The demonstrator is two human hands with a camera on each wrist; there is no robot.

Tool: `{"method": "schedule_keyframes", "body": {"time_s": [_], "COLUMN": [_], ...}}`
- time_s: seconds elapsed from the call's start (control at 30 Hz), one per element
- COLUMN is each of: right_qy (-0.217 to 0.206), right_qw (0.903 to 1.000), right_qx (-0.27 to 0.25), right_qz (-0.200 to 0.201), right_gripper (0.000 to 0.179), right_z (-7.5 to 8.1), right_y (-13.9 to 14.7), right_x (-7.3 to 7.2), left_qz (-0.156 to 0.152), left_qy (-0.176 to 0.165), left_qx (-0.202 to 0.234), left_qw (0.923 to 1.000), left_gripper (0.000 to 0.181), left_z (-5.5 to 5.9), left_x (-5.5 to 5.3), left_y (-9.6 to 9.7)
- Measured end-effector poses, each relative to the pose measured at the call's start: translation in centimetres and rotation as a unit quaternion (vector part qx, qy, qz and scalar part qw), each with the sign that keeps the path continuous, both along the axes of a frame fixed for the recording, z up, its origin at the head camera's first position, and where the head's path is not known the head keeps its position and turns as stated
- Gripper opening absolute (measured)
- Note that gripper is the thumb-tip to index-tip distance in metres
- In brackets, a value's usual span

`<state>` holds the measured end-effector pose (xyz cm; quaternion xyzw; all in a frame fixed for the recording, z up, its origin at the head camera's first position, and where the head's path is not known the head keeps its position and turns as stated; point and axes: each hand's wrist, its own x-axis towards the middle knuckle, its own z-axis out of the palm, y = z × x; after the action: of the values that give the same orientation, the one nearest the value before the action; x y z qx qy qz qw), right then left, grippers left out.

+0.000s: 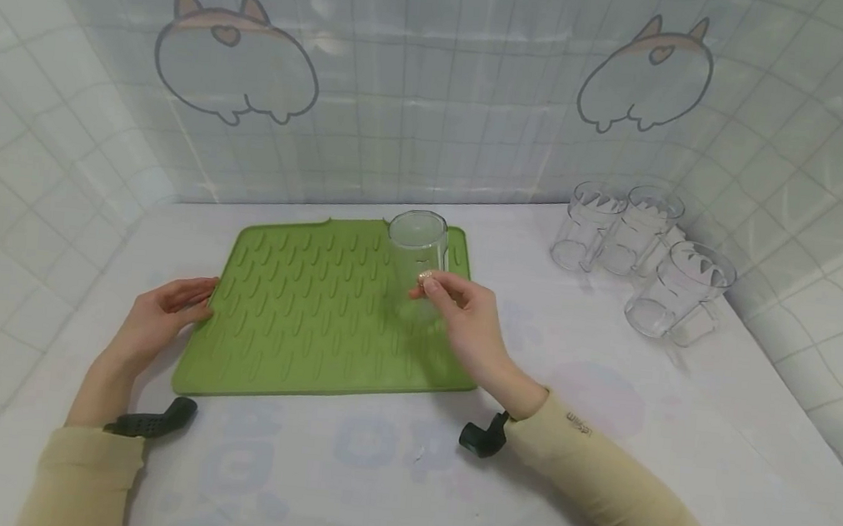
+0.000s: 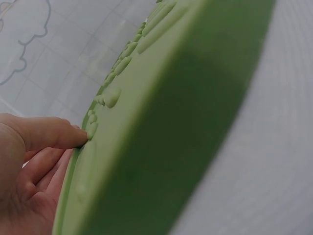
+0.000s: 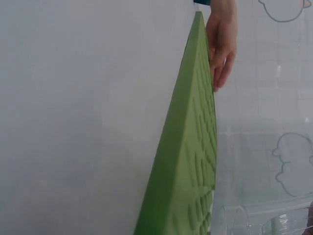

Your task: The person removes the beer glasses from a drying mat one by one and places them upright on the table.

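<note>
My right hand (image 1: 470, 326) grips a clear glass mug (image 1: 417, 250) on its near side, thumb and fingers pinched together at its handle. The mug overlaps the right part of a green drying mat (image 1: 312, 312), which has rows of raised oval ridges. Part of the mug shows at the bottom right corner of the right wrist view. At the mat's left edge rests my left hand (image 1: 161, 315), its thumb and fingertips touching the rim. In the left wrist view one digit of the left hand (image 2: 49, 134) presses the rim, with the other fingers partly hidden below it.
Three more clear glass mugs, a left one (image 1: 578, 227), a middle one (image 1: 631, 231) and a nearer one (image 1: 678, 294), stand upright at the right. A tiled wall covering (image 1: 440, 131) with cartoon animal drawings rises behind the white tabletop (image 1: 568, 476).
</note>
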<state>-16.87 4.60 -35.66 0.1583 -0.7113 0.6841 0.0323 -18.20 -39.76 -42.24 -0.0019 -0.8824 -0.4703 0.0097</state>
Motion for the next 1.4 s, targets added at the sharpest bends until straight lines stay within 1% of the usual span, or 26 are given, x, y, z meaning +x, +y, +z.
{"method": "schedule_keyframes", "body": {"time_s": [0.1, 0.23, 0.27, 0.37, 0.47, 0.5, 0.6, 0.7, 0.9, 1.03, 1.23, 1.4], "right_qy": [0.015, 0.037, 0.04, 0.048, 0.057, 0.062, 0.073, 0.079, 0.095, 0.102, 0.121, 0.142], "right_qw": [0.9998, 0.9989, 0.9986, 0.9977, 0.9966, 0.9959, 0.994, 0.9926, 0.9906, 0.9894, 0.9858, 0.9825], "right_qx": [0.009, 0.022, 0.024, 0.032, 0.043, 0.049, 0.065, 0.076, 0.081, 0.083, 0.096, 0.1], "right_qz": [-0.008, -0.021, -0.024, -0.034, -0.042, -0.044, -0.049, -0.052, -0.055, -0.06, -0.066, -0.068], "right_gripper": [0.026, 0.024, 0.024, 0.023, 0.021, 0.021, 0.021, 0.021, 0.019, 0.019, 0.015, 0.013], "right_z": [0.0, 0.3, 0.7, 0.9, 1.9, 2.0, 3.2, 3.6, 3.6, 3.7, 3.5, 2.0], "right_y": [0.5, 0.9, 0.9, 1.1, 1.1, 1.2, 1.1, 1.0, 1.0, 1.0, 1.2, 1.5], "right_x": [-0.2, -0.4, -0.2, -0.2, 0.4, 0.5, 1.3, 1.4, 1.5, 1.5, 1.3, 0.0], "left_qz": [0.002, 0.001, -0.001, -0.005, -0.015, -0.017, -0.025, -0.033, -0.059, -0.067, -0.043, -0.036], "left_qy": [0.0, 0.0, 0.001, -0.006, -0.015, -0.019, -0.024, -0.022, -0.017, -0.02, -0.014, -0.002], "left_qx": [-0.003, -0.019, -0.025, -0.034, -0.04, -0.041, -0.051, -0.064, -0.081, -0.094, -0.122, -0.118], "left_qw": [1.0, 0.9998, 0.9997, 0.9994, 0.999, 0.9988, 0.9981, 0.9972, 0.9948, 0.9931, 0.9915, 0.9923], "left_gripper": [0.056, 0.056, 0.056, 0.057, 0.058, 0.058, 0.058, 0.058, 0.056, 0.055, 0.056, 0.058], "left_z": [0.0, 0.1, 0.2, 0.4, 0.8, 0.9, 1.2, 1.4, 2.0, 2.5, 3.6, 5.1], "left_x": [-0.1, -0.1, -0.1, -0.1, 0.0, 0.1, 0.2, 0.2, 0.4, 0.5, 0.4, 0.5], "left_y": [-0.1, 0.0, 0.0, 0.1, 0.2, 0.2, 0.3, 0.2, 0.2, 0.5, 1.1, 2.1]}}
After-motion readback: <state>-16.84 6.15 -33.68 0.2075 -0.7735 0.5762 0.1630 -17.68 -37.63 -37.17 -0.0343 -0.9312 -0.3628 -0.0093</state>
